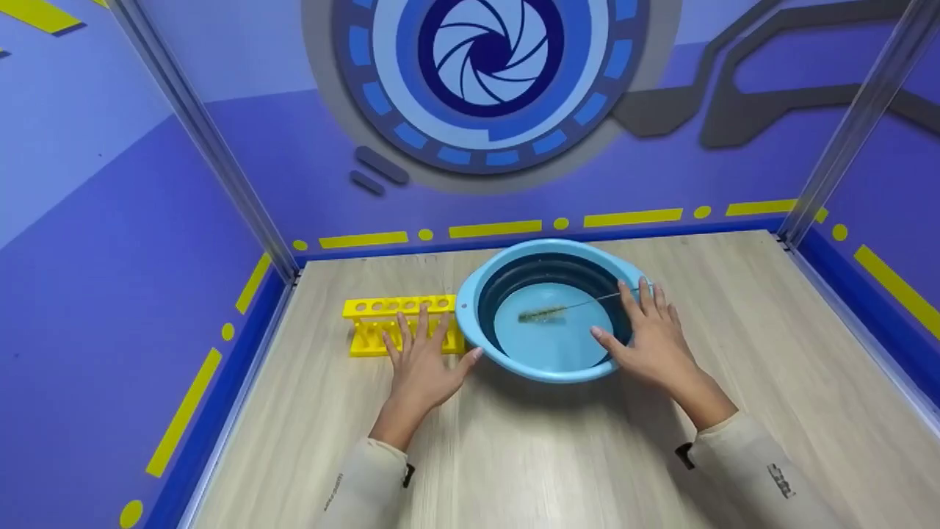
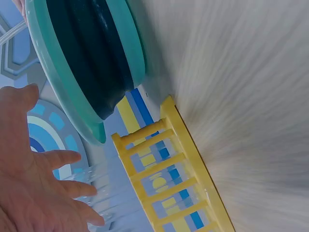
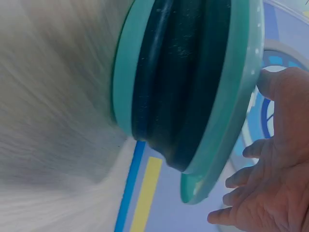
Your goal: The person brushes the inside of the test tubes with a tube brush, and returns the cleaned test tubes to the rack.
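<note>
A yellow test tube rack (image 1: 360,351) stands on the table against the left side of a light blue basin (image 1: 499,358) with dark folding walls. My left hand (image 1: 424,373) is over the rack's right part, fingers spread and thumb toward the basin's rim. Clear tubes (image 2: 99,193) show faintly beside those fingers in the left wrist view. My right hand (image 1: 653,345) is spread over the basin's right edge, fingers fairly straight, thumb right by the rim. A test tube brush (image 1: 542,314) with a thin wire handle lies in the basin, its wire running over the rim under the right hand.
The pale wooden table (image 1: 514,470) is bounded by a blue printed back wall (image 1: 264,176) and side walls. Metal posts (image 1: 198,132) stand at the back corners. The basin sits close to the back wall.
</note>
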Demonstrator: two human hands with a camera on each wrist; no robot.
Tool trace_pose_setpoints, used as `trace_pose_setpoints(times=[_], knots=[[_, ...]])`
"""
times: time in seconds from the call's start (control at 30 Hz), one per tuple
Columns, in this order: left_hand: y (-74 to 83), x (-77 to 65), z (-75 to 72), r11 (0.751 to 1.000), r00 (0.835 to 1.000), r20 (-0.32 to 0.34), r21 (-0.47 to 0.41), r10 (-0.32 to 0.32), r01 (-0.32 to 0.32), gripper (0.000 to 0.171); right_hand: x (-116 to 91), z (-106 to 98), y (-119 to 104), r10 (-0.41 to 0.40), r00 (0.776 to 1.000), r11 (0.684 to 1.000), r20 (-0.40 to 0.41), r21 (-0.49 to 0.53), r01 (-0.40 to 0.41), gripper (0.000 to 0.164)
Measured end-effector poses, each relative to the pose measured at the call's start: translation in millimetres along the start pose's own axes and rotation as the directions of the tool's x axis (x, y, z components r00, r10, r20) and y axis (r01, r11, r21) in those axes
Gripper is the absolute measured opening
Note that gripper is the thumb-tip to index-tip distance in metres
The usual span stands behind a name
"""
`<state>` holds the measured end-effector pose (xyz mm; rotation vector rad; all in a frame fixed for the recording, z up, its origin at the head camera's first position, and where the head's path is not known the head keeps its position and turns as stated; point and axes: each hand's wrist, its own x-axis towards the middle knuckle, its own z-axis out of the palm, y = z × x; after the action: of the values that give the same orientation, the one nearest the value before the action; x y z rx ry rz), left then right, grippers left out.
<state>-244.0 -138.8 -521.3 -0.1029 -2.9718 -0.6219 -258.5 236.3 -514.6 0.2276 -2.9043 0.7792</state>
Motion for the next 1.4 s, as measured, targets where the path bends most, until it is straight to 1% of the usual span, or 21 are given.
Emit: trace_pose_setpoints(times=[0.2,0.3,0.4,0.5,0.57,0.67,0.73,0.83,0.93,1.0,1.1,1.2,1.27,1.4], knots=[[-2.8,-3.2,4.3,0.999,1.000,-0.007,-0.032,0.003,-0.003,0.091,15,-1,13,0.034,0.999,0.998,-0.013,0.046,-0.033,0.098],[-5.9,-4.1,4.7,0.999,1.000,-0.007,-0.034,-0.004,0.004,0.092,26,-2,18,0.064,0.998,0.995,0.012,0.072,-0.064,0.099],[-9.1,-4.8,2.4,0.999,1.000,-0.006,-0.049,-0.018,0.017,0.092,43,0,21,0.100,0.994,0.991,0.045,0.086,-0.104,0.100],[-13.0,-6.2,1.1,0.997,1.000,-0.017,-0.069,-0.026,0.024,0.089,62,3,21,0.134,0.988,0.988,0.075,0.068,-0.139,0.102],[-16.6,-7.6,2.1,0.996,0.999,-0.022,-0.084,-0.034,0.032,0.087,74,4,21,0.143,0.986,0.988,0.087,0.039,-0.146,0.101],[-21.5,-10.8,4.0,0.995,0.998,-0.031,-0.089,-0.056,0.053,0.081,88,5,21,0.140,0.986,0.990,0.085,-0.012,-0.140,0.096],[-24.0,-12.1,4.8,0.992,0.997,-0.032,-0.105,-0.072,0.068,0.078,93,5,24,0.141,0.988,0.990,0.064,-0.028,-0.140,0.087],[-25.0,-13.6,4.6,0.984,0.996,-0.012,-0.156,-0.091,0.088,0.076,97,4,31,0.165,0.986,0.986,0.027,0.001,-0.165,0.071],[-25.4,-16.3,3.4,0.970,0.994,0.023,-0.216,-0.107,0.110,0.075,97,3,37,0.199,0.980,0.979,0.018,0.048,-0.199,0.062],[-26.4,-18.9,2.2,0.966,0.993,0.037,-0.231,-0.114,0.119,0.074,97,4,38,0.214,0.977,0.975,0.025,0.064,-0.215,0.062],[-26.4,-20.0,1.8,0.962,0.992,0.036,-0.239,-0.124,0.129,0.073,97,4,38,0.218,0.976,0.973,0.018,0.072,-0.219,0.063],[-27.0,-20.3,3.8,0.962,0.992,0.030,-0.243,-0.124,0.128,0.072,96,5,38,0.215,0.976,0.974,-0.007,0.075,-0.214,0.062],[-27.8,-21.2,5.5,0.961,0.992,0.038,-0.247,-0.123,0.128,0.072,95,6,37,0.213,0.977,0.975,-0.019,0.074,-0.211,0.061],[-30.6,-24.0,8.7,0.963,0.991,0.053,-0.235,-0.125,0.134,0.072,92,9,37,0.216,0.976,0.974,-0.017,0.077,-0.214,0.060]])
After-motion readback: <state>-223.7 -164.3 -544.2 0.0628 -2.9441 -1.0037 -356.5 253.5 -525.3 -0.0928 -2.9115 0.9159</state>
